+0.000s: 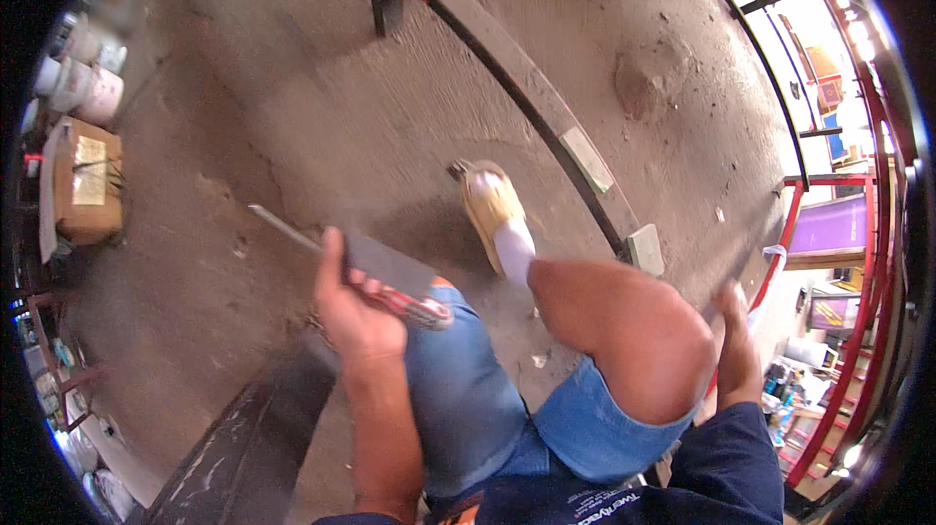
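My left hand (356,315) is closed around a screwdriver with a red and black handle (419,309); its thin metal shaft (283,228) points up and to the left. A dark grey flat slab (388,267) lies against the fingers of the same hand, above the handle. Both are over my left thigh. Out to the right, beyond my bare knee, is my right hand (733,306), beside a red metal bar. Its fingers are small and blurred, so whether they grip anything is unclear.
A dark metal beam (507,67) curves over the dusty floor, with two small pale blocks (645,250) along it. Red metal frames (790,233) stand at right. A cardboard box (90,179) and white buckets (90,88) are at left. A dark beam (249,447) rises lower left.
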`<state>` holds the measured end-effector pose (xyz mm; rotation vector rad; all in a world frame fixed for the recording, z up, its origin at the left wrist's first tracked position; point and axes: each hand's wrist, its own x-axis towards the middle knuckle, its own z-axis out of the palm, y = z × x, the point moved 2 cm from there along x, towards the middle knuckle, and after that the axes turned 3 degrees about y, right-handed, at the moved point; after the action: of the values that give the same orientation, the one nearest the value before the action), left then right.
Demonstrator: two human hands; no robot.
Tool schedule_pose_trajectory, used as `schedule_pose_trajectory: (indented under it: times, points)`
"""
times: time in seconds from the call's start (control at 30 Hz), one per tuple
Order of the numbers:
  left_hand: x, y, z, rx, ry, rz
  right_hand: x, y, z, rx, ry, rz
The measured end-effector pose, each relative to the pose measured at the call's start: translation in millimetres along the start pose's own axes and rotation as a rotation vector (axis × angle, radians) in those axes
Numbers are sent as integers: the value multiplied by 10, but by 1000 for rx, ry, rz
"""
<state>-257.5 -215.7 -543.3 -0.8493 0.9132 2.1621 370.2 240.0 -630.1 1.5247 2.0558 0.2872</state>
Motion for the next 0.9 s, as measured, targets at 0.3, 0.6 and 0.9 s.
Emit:
schedule_pose_trajectory:
  times: [0.3, 0.6, 0.9]
  points:
    - [473, 341, -3, -4, 74, 270, 2871, -2409, -2217, 105, 392, -326]
    - [964, 304, 562, 305, 439, 388, 4907, -3826, -2345, 363, 254, 11]
    - [1423, 326, 711, 642, 650, 345, 5276, -3248, -1658, 444, 426, 115]
